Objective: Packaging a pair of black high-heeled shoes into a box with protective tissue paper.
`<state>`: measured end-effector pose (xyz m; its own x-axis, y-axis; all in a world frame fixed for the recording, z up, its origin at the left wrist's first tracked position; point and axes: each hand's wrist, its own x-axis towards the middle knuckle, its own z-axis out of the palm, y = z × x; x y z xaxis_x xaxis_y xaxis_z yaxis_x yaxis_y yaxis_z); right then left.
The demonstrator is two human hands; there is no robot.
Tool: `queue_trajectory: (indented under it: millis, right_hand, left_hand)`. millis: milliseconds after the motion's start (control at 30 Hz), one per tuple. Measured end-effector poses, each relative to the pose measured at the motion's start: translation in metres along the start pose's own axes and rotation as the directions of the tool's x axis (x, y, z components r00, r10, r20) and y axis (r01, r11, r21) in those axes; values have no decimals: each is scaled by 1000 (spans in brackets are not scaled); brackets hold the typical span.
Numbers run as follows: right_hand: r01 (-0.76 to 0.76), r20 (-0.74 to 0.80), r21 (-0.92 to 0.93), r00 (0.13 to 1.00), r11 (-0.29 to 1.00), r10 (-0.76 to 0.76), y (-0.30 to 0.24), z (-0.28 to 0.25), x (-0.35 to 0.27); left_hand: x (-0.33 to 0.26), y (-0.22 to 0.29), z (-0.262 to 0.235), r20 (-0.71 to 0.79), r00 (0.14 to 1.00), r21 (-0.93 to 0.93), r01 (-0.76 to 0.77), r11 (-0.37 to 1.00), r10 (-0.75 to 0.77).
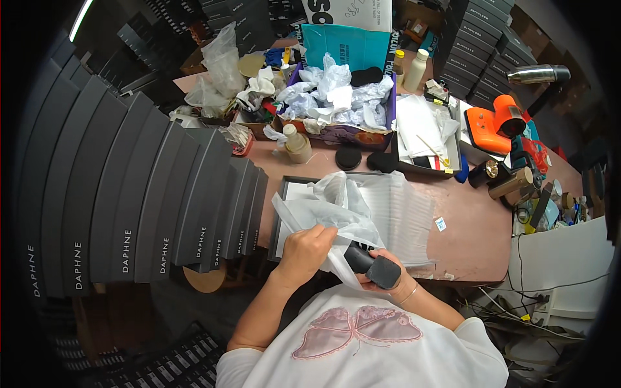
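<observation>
Pinched in my left hand (pixel 306 253) is the edge of a thin, translucent white bag (pixel 346 210), spread open and crumpled. My right hand (pixel 392 275) holds a black shoe (pixel 384 274) with its block heel toward me; the bag covers its front part. Underneath lies a shallow dark grey box (pixel 277 226), mostly hidden by the bag and my left hand. A pleated stack of thin white sheets (pixel 401 213) rests on the table just beyond my right hand.
Stacked grey shoe boxes (pixel 129 194) crowd the left. At the back stand a carton of crumpled white paper (pixel 381 137) and a cream bottle (pixel 297 145). Round black pads (pixel 348 157), an open paper-filled box (pixel 424 171) and an orange device (pixel 488 132) line the pink table (pixel 472 239).
</observation>
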<state>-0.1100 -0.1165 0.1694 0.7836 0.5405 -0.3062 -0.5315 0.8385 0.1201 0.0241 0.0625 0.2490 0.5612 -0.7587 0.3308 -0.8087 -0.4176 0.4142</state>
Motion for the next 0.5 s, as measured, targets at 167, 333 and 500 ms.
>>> queue_trajectory:
  millis: [167,333,500]
  right_hand:
    - [63,68,-44,996,997,-59,-3,0,5]
    - [369,-87,-219,915,903,-395,-14,2,17]
    - [579,-137,-282,765,765,-629,-35,-13,27]
  left_hand:
    - [-1,19,-11,13,1000,-156,-17,988,19]
    - [7,68,1,-74,950,-260,-312,914,303]
    - [18,91,38,-24,903,-343,-411,845,429]
